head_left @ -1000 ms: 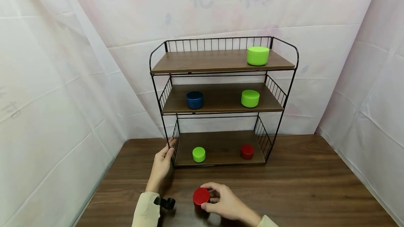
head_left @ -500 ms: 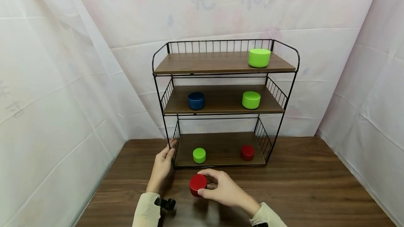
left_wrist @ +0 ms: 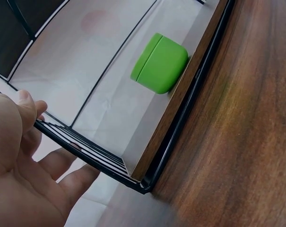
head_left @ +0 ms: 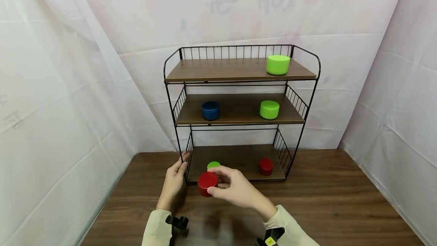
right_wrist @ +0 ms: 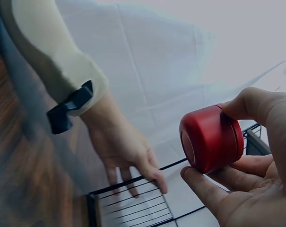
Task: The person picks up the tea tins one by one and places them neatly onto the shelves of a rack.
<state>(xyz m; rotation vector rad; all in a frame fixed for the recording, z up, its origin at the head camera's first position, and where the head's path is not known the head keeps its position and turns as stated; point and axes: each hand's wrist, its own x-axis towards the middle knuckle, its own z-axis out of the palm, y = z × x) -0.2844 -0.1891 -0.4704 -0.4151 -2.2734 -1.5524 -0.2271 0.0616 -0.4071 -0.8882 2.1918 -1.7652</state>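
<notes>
My right hand [head_left: 237, 190] pinches a small round red jar [head_left: 206, 184] between thumb and fingers, lifted over the table in front of the rack's lowest shelf. The right wrist view shows the red jar [right_wrist: 209, 139] tilted, its thumb on the lid edge and fingers beneath. My left hand [head_left: 174, 179] grips the lower left side frame of a three-tier shelf rack [head_left: 235, 154], thumb and fingers on either side of the wire. On the bottom shelf, a small green jar [head_left: 213, 164] is partly hidden behind the right hand and the held jar.
A second red jar [head_left: 266, 166] sits at the bottom shelf's right. The middle shelf bears a blue jar [head_left: 210, 111] and a green jar [head_left: 269, 110]. A larger green jar [head_left: 278, 65] stands on the top shelf. White cloth [head_left: 85, 98] hangs behind the wooden table [head_left: 341, 200].
My right hand has lifted the red jar off the table and carried it forward and slightly left, toward the bottom shelf. The left hand has stayed on the rack's side.
</notes>
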